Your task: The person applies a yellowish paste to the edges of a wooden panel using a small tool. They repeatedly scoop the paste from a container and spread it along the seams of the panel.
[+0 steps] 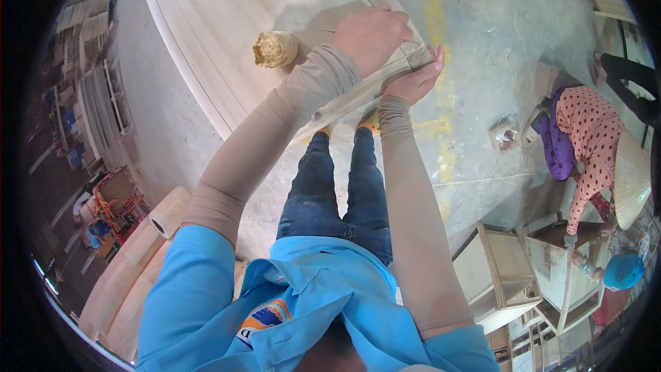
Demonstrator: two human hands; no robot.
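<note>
A large pale wooden piece [227, 0] with a flat boarded top stretches out in front of me. My left hand [372, 40] is closed over its near right corner, its fingers curled downward. A thin dark line sticks out beside the wrist; whatever the fingers hold is hidden. Against the outer side of that corner rests my right hand [415, 81], fingers stretched up along the edge. On the top, left of my left wrist, a pale round container [275, 49] lies tilted, with lumpy yellow-brown paste at its mouth.
Grey concrete floor [496, 34] with yellow lines surrounds the piece. At right, a person in a dotted top and conical hat [585, 131] bends by wooden cabinet frames [496, 269]. Large pale rolls [138, 269] lie at lower left, with stacked boards [100, 107] beyond.
</note>
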